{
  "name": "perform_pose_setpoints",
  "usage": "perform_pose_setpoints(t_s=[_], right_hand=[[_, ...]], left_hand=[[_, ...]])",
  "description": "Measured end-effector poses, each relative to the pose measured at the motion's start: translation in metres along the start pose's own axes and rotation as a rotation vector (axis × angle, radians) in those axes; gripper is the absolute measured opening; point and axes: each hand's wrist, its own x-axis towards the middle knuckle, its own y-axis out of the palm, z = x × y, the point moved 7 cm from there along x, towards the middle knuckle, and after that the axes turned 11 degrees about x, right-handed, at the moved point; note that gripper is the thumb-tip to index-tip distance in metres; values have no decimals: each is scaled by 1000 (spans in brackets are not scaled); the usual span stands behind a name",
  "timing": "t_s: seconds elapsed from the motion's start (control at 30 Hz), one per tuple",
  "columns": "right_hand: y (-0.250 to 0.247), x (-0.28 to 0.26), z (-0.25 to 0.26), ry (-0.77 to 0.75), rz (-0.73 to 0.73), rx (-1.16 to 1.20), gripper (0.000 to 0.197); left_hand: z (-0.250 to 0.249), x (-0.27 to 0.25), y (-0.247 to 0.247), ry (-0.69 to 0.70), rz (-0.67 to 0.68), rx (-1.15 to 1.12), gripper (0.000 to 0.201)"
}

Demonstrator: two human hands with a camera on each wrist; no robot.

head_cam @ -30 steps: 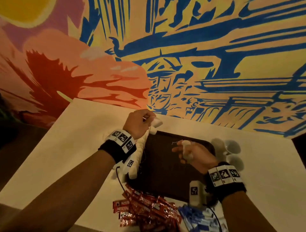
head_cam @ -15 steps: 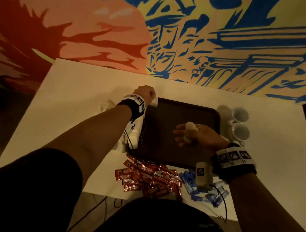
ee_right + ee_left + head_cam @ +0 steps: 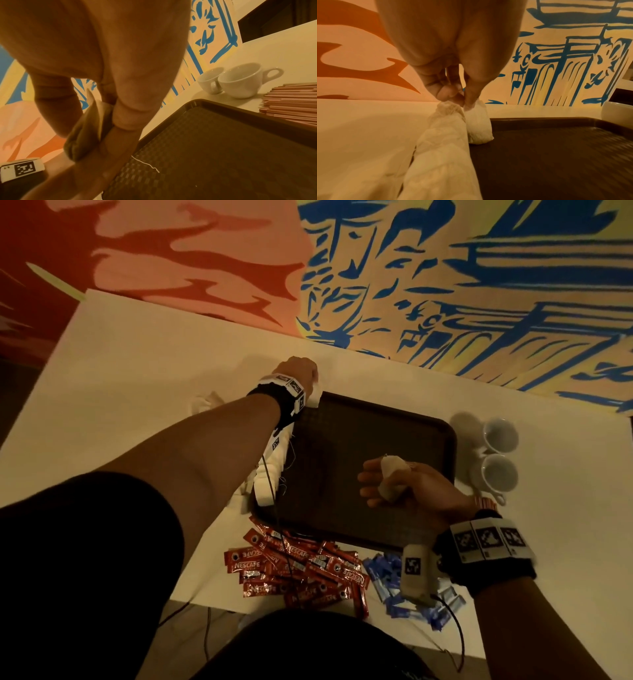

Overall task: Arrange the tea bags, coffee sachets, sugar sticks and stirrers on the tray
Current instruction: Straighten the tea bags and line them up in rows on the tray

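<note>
A dark brown tray (image 3: pixel 428 433) lies on the white table. My left hand (image 3: pixel 298 371) is at the tray's far left corner and pinches a white tea bag (image 3: pixel 479 125) whose lower end touches the tray (image 3: pixel 556 155). A row of tea bags (image 3: pixel 440 155) runs along the tray's left edge below that hand. My right hand (image 3: pixel 397 484) hovers over the tray's right half and holds a tea bag (image 3: pixel 390 477), seen between thumb and fingers as a tea bag (image 3: pixel 84 132) in the right wrist view. Its string (image 3: pixel 145 163) hangs down.
Red coffee sachets (image 3: pixel 298 570) and blue sugar sticks (image 3: pixel 394 580) lie heaped in front of the tray. Two white cups (image 3: pixel 496 460) stand right of it, with a stack of stirrers (image 3: pixel 291 102) beside them. More tea bags (image 3: pixel 205 402) lie left of my arm.
My head has tipped down, showing more table. The left hand has lowered its tea bag onto the tray's far left corner. The right hand still holds its tea bag over the tray.
</note>
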Motion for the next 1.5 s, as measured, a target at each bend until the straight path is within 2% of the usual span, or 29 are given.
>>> perform_pose_setpoints(t_s=[0.2, 0.43, 0.57, 0.77, 0.9, 1.03, 1.23, 1.3, 1.4, 1.5], right_hand=[[6, 1, 2, -10, -4, -26, 35], [18, 0, 7, -56, 18, -61, 29], [18, -10, 9, -130, 28, 1, 27], [24, -38, 12, -229, 74, 82, 20], [26, -56, 12, -267, 97, 76, 17], [28, -78, 11, -266, 170, 90, 15], [20, -114, 12, -384, 269, -9, 23], [15, -125, 14, -427, 284, -31, 26], [5, -139, 18, -491, 271, -25, 25], [-4, -150, 21, -566, 228, -59, 17]], left_hand=[[4, 9, 0, -9, -41, 68, 26], [12, -14, -19, -48, -118, -28, 23], [8, -57, -41, -61, -232, -172, 17], [-19, -151, -62, -3, -373, -481, 8], [-46, -211, -70, 49, -356, -601, 6], [-77, -259, -65, 102, -289, -647, 18], [-112, -299, -54, 127, -244, -660, 27], [-123, -310, -56, 129, -264, -706, 27], [-140, -327, -64, 157, -328, -789, 15], [-155, -340, -69, 168, -374, -839, 10]])
